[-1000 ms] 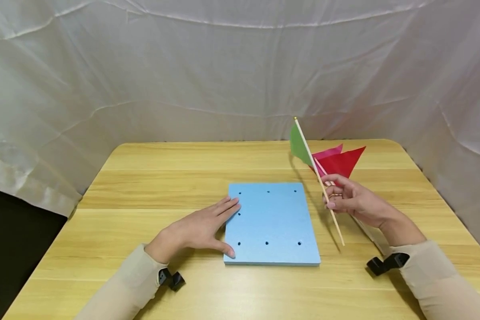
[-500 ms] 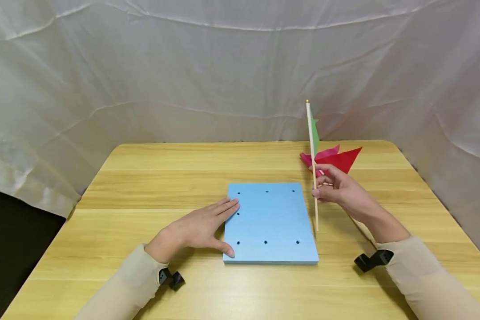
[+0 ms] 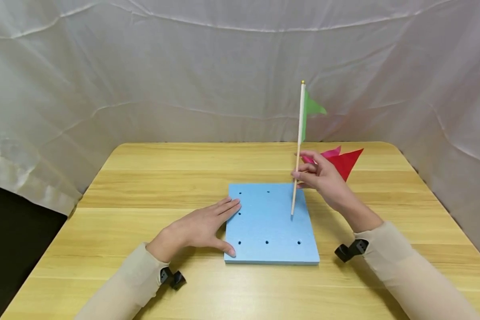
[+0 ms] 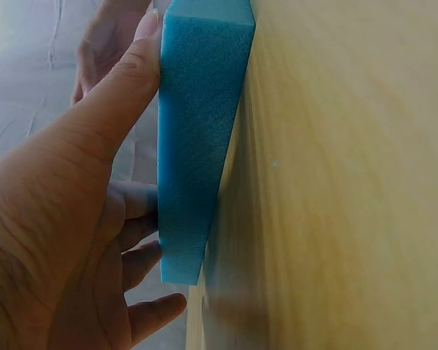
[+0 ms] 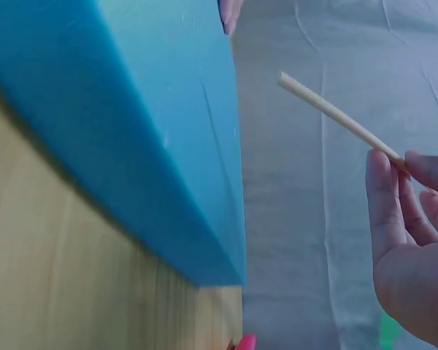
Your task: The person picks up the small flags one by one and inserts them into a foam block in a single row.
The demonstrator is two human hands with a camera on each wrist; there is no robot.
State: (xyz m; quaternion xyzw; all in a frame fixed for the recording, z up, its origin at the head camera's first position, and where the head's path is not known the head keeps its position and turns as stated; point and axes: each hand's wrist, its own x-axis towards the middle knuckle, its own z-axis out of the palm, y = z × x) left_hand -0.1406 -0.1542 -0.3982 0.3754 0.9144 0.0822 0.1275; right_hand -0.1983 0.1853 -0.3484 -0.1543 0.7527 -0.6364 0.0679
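Note:
Near its left edge, a blue foam board (image 3: 268, 222) with several small holes lies under my left hand (image 3: 197, 229). That hand's fingers are spread, and its thumb and fingertips rest on the board's top. My right hand (image 3: 321, 180) pinches the wooden stick of a green flag (image 3: 313, 106) between thumb and fingers. The flag stands nearly upright over the board's right side. In the right wrist view the bare lower end of the flag stick (image 5: 328, 109) hangs apart from the foam board (image 5: 168, 131). My right hand hides the board's back right corner.
A red flag (image 3: 345, 162) and a pink flag (image 3: 332, 152) lie on the wooden table (image 3: 163, 178) behind my right hand, partly covered by it. A pale curtain (image 3: 240, 80) hangs behind the table and at its sides.
My right hand has carried the green flag leftward from beside the board to above it. The tilted stick has swung nearly upright. My left hand has stayed on the board.

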